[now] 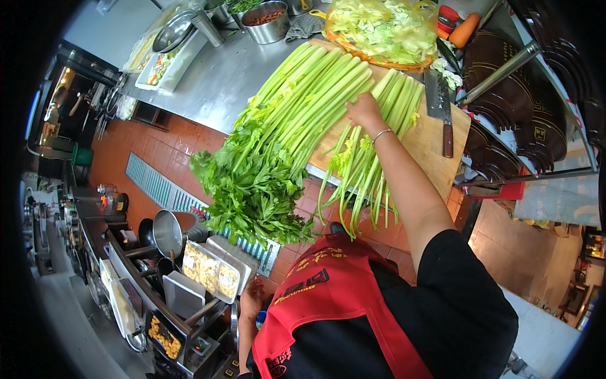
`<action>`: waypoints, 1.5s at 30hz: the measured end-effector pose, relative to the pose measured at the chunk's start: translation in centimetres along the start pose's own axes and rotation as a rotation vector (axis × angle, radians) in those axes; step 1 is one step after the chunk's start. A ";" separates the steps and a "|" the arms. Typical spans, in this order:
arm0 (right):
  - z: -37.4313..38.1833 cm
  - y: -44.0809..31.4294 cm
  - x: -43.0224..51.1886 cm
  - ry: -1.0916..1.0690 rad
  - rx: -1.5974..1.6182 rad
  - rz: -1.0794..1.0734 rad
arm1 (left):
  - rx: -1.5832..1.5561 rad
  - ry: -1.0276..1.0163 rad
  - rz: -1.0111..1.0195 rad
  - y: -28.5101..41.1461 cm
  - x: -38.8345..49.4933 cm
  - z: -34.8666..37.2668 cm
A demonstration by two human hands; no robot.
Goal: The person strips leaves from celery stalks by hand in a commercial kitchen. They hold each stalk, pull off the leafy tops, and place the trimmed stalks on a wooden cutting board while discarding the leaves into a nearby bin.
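Note:
My right hand (365, 110) is over the cutting board, fingers curled between two groups of celery. It touches the edge of the stalks, but whether it grips one is hidden. To its left lies a large heap of celery stalks (303, 90), its leafy tops (251, 199) hanging past the counter edge. A smaller group of celery (400, 97), mostly stripped of leaves, lies under and right of my wrist, its thin ends drooping over the front edge. My left hand (253, 294) hangs low by my side, near a tray of packed food; its fingers are partly hidden in shadow.
A cleaver (439, 106) rests on the right of the wooden cutting board (454, 132). Behind stands a yellow bag of cut leaves (383, 28). Steel pots (266, 23) and a white tub (165, 71) sit on the steel counter. Dark stacked bowls (497, 85) fill the right-hand rack.

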State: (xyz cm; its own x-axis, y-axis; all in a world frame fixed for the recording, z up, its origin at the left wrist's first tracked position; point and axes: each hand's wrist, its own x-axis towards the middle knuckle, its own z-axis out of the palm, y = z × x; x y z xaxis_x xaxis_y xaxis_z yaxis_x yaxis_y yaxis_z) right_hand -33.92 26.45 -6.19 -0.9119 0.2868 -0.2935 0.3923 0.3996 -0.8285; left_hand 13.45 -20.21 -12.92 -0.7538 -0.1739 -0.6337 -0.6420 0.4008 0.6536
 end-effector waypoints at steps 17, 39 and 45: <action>1.1 -1.7 1.6 -0.007 0.515 0.295 | -0.102 0.050 0.005 -0.1 -1.8 0.9; -6.7 -16.9 -26.2 -0.847 1.301 -0.704 | 0.122 0.357 0.832 25.8 -7.8 -1.4; -5.7 -20.8 -34.8 -1.208 1.173 -0.809 | 0.088 0.179 1.174 33.7 -9.9 -0.8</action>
State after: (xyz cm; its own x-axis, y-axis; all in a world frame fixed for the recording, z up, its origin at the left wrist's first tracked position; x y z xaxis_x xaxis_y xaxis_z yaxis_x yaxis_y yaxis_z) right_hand -9.62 13.13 23.98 -0.5982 -0.5451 0.5874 0.0822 -0.7709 -0.6316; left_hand -0.81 -5.67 15.68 -0.8875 0.2202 0.4047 0.4604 0.4582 0.7603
